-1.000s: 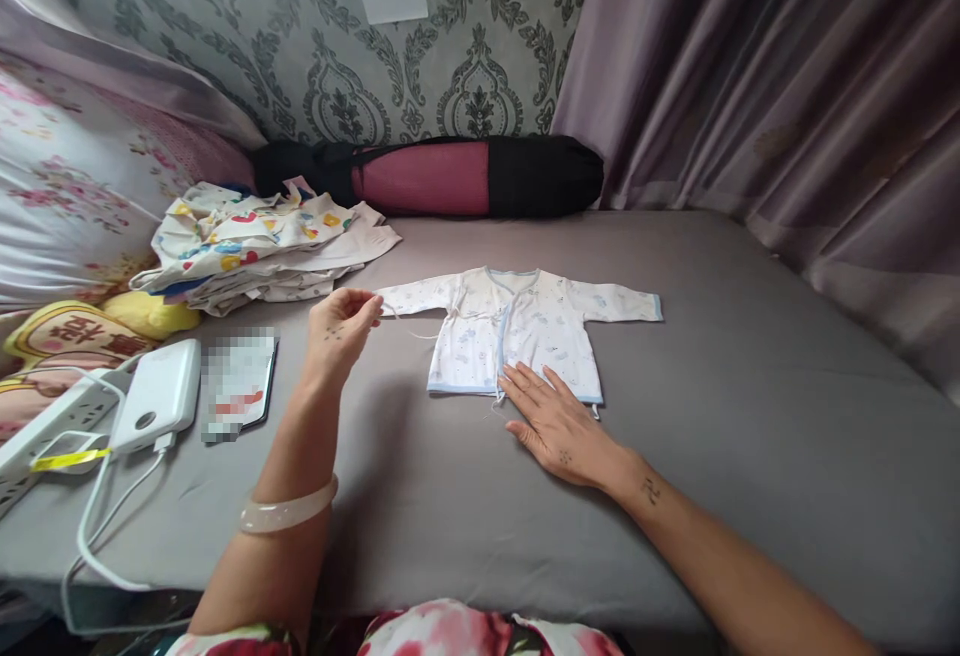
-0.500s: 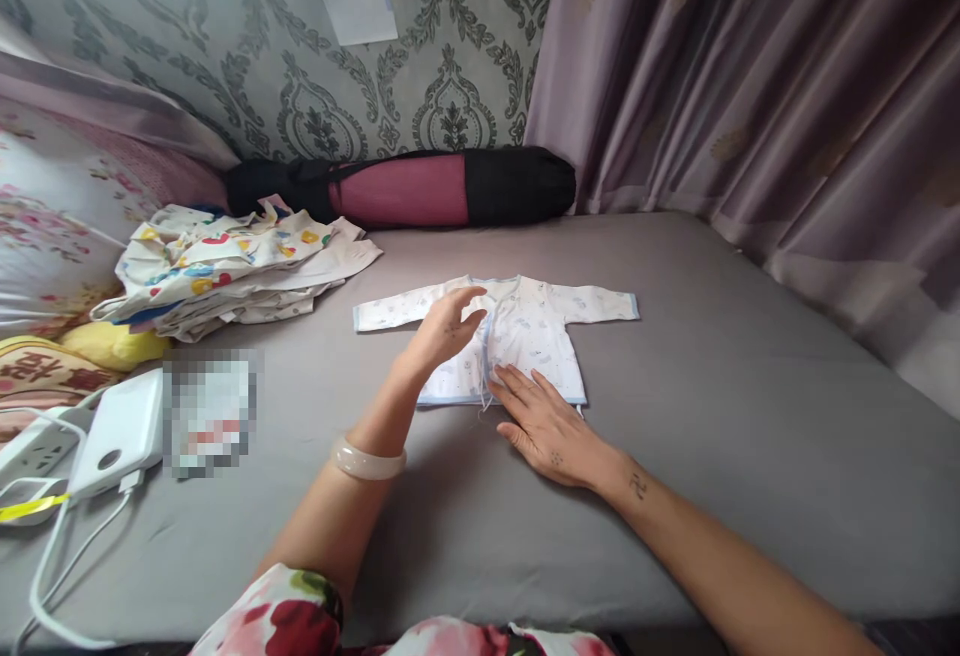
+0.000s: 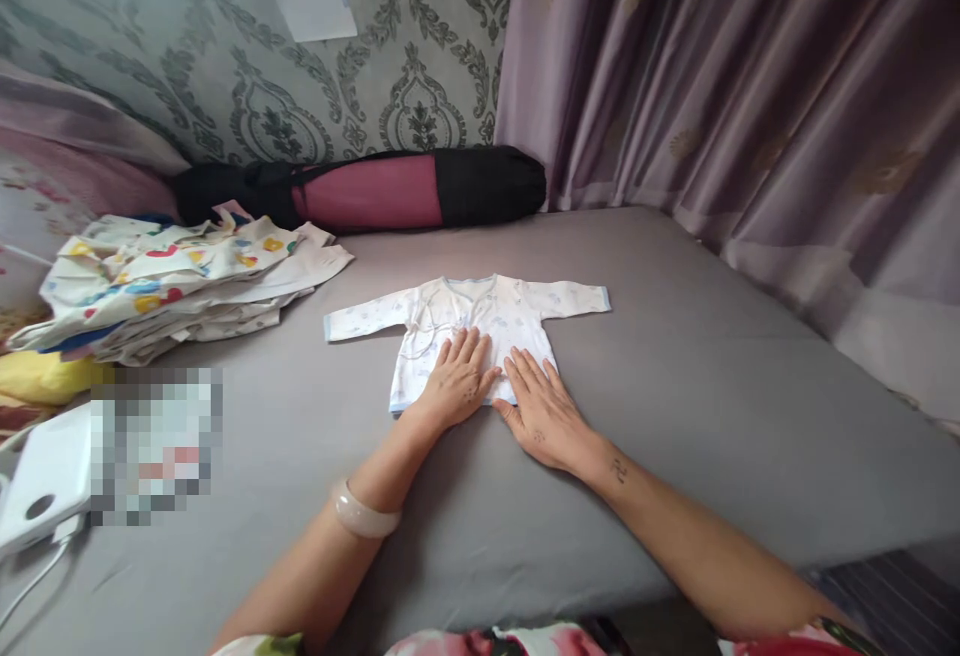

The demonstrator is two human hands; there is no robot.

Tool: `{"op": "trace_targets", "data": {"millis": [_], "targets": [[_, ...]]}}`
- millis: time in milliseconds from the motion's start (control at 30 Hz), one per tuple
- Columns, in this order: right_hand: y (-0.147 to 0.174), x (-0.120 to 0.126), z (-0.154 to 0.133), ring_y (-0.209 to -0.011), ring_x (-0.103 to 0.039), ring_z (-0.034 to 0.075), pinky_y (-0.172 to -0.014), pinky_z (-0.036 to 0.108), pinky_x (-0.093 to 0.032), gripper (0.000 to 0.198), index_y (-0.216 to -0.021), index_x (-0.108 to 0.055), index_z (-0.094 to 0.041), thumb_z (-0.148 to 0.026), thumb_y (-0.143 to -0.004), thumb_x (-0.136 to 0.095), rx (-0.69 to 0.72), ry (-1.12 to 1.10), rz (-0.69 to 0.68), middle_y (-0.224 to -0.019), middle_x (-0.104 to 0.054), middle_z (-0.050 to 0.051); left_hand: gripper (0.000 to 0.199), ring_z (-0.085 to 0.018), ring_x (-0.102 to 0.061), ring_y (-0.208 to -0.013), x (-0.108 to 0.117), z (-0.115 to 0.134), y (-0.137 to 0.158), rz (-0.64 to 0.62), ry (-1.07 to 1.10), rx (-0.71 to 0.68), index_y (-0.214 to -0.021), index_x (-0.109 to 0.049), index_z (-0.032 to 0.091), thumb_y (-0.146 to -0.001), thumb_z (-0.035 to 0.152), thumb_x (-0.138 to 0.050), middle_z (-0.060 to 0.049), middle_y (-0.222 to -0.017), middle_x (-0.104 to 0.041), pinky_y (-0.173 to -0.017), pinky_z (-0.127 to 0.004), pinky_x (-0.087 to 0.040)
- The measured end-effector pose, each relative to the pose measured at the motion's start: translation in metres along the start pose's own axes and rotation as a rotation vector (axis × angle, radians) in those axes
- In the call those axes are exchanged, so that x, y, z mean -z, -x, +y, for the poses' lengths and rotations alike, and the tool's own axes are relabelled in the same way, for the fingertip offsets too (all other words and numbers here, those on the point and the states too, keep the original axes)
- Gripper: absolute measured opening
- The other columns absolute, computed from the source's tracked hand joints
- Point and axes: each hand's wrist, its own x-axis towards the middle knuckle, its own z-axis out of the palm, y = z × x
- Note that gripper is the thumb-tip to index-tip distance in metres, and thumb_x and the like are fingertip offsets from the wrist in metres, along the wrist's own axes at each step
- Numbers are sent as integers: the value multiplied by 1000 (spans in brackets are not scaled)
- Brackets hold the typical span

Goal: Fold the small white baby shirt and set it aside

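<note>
A small white baby shirt (image 3: 517, 311) with pale blue trim and a faint print lies spread face up, both sleeves stretched out to the sides. Thin ties show on its left chest. My left hand (image 3: 461, 376) rests flat on the middle of the front, fingers extended. Beside it, my right hand (image 3: 544, 406) lies flat over the lower right part, its fingers slightly spread and its thumb at the hem. Both palms cover part of the lower shirt. Neither hand grips anything.
The shirt lies on a grey sheet (image 3: 712, 376). Folded patterned clothes (image 3: 187, 276) are piled at left, near a white power bank (image 3: 49, 476) with a cable and a blurred-out item (image 3: 161, 446). A black and maroon rolled bag (image 3: 367, 191) lies along the wall; curtains (image 3: 637, 86) hang right.
My left hand has come down from above the shirt's chest to lie flat on its front. My right hand stays on the lower right. The view has shifted right.
</note>
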Motion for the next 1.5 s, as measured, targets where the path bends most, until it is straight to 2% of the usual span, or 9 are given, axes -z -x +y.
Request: {"op": "trace_targets", "data": {"millis": [167,267,400,533,600,767,933,1200,1500], "targets": [[0,-6,6,-146,-24,32,-117,49,-25,70,-146,-37,1,-50,-100,-31,-105,27,59,-156,-27,25,61,-35,-21,-147,0,0,1,-19,-43,8,-148,-36,14,-97,48,-36,-18,-157,-30,-116,-55,-23],[-3,3,13,-143,-32,31,-115,49,-29,62,-143,-44,-5,-48,-101,-30,-122,29,74,-153,-36,22,55,-37,-29,-143,10,5,-2,-11,-54,3,-141,-44,16,-96,47,-40,-18,-153,-38,-114,-57,-23],[-10,27,27,-130,-51,25,-108,43,-38,45,-125,-62,-17,-40,-103,-30,-65,-59,43,-140,-56,14,39,-35,-50,-121,24,13,-14,50,-90,2,-115,-61,17,-97,43,-38,-18,-125,-59,-107,-56,-27],[-23,41,53,-115,-61,20,-99,33,-45,31,-115,-67,-20,-31,-98,-44,-89,-218,95,-124,-67,9,36,-35,-52,-109,24,13,-38,81,-71,34,-99,-64,17,-96,43,-39,-18,-109,-60,-94,-51,-37],[-33,42,71,-110,-63,19,-96,30,-46,28,-112,-68,-18,-26,-95,-48,-169,-263,185,-118,-69,9,32,-34,-51,-110,21,11,-52,98,-34,11,-104,-62,18,-96,39,-39,-16,-113,-59,-93,-48,-38],[-58,42,126,-97,-65,18,-89,27,-47,29,-99,-73,-14,-20,-93,-45,-534,-245,399,-104,-72,10,29,-29,-52,-116,8,9,-86,95,63,-117,-119,-54,16,-95,27,-41,-15,-126,-57,-98,-44,-39],[-77,42,163,-102,-65,19,-89,25,-45,31,-106,-73,-15,-21,-92,-46,-851,-208,457,-109,-71,11,24,-26,-59,-109,-4,6,-114,99,108,-218,-113,-54,16,-93,20,-42,-15,-117,-62,-95,-41,-45],[-92,27,178,-98,-68,21,-81,25,-48,29,-100,-76,-20,-20,-88,-49,-1010,-233,431,-103,-74,9,26,-23,-54,-122,-17,3,-128,159,95,-183,-117,-53,20,-97,32,-41,-12,-128,-59,-105,-38,-41],[-96,28,178,-106,-64,25,-88,31,-47,32,-106,-75,-16,-28,-90,-49,-1065,-231,419,-109,-71,15,54,-29,-24,-147,-16,14,-124,10,21,-21,-147,-37,20,-99,45,-31,-8,-158,-33,-118,-43,-23]]}}
